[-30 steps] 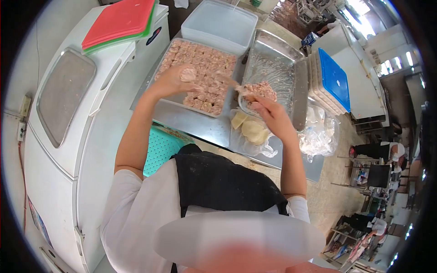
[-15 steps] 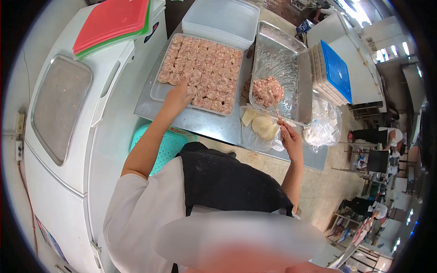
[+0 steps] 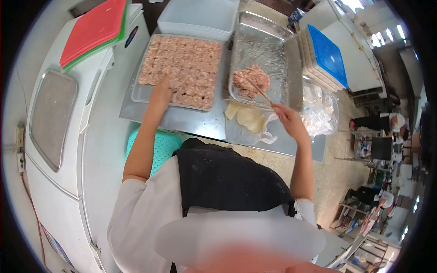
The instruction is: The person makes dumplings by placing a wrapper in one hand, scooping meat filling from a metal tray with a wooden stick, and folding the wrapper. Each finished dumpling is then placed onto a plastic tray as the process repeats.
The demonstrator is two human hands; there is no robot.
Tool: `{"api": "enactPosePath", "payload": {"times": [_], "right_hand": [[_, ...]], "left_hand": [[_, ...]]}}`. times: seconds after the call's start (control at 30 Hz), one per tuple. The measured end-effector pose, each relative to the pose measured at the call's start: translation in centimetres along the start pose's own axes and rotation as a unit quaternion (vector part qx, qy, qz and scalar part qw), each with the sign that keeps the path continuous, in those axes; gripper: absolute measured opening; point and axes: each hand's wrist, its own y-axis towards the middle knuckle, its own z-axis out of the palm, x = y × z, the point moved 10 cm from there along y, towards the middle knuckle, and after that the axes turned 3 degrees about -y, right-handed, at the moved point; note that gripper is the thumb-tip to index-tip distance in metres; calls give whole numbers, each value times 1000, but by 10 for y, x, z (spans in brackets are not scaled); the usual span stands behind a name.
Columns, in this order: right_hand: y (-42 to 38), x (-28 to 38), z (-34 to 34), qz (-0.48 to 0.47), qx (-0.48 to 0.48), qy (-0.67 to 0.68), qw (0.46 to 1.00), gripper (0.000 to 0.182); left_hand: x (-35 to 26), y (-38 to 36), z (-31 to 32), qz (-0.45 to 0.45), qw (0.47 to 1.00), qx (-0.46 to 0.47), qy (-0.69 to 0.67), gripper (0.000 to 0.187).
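Observation:
My left hand reaches to the near left edge of a block of open-topped meat dumplings, fingers bent together on a dumpling at the edge. The dumplings stand in tight rows in a shallow white tray. In my right hand is a thin wooden stick, its far end in a mound of minced meat filling. That mound sits at the near end of a deep metal pan with smeared walls. Round, pale yellow dough wrappers lie on a plastic bag before the pan.
Stacked clear plastic trays stand behind the dumplings. Containers under a blue lid and a plastic bag are at the right. A turquoise basket sits below the table's edge. A white freezer flanks the left; people work far right.
The whole view has shifted, so the table appears further left. My right hand has come up nearer the pan's rim, and the stick now slants lower across the filling. My left hand stays at the dumplings.

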Motion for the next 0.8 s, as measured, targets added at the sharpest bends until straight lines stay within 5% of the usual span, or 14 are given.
{"api": "enactPosePath", "payload": {"times": [0.07, 0.17, 0.23, 0.37, 0.5, 0.57, 0.63, 0.7, 0.8], "right_hand": [[11, 28, -36, -100, -11, -356, 929, 26], [34, 34, -82, -48, -9, -439, 897, 27], [55, 40, -93, -117, -29, -513, 850, 30], [73, 2, -37, -271, -85, -492, 823, 17], [19, 11, -13, -286, -1, -475, 832, 12], [16, 9, -27, -356, 12, -436, 827, 13], [44, 18, -53, -327, 22, -465, 823, 13], [66, 16, -68, -328, -30, -454, 828, 13], [51, -24, -5, -370, 38, -413, 831, 15]], "left_hand": [[6, 0, 2, -40, 998, 44, 7, 54], [-38, -7, -17, -67, 994, 66, 51, 49], [-76, -12, -20, -50, 994, 48, 86, 46], [-197, -28, 36, 113, 987, 76, -81, 33], [-253, -56, 121, 114, 971, 163, -135, 29], [-261, -65, 148, 106, 964, 205, -135, 31], [-268, -66, 148, 163, 976, 114, -94, 28], [-254, -65, 157, 130, 976, 141, -100, 24], [-242, -66, 156, 60, 975, 174, -128, 18]]}}
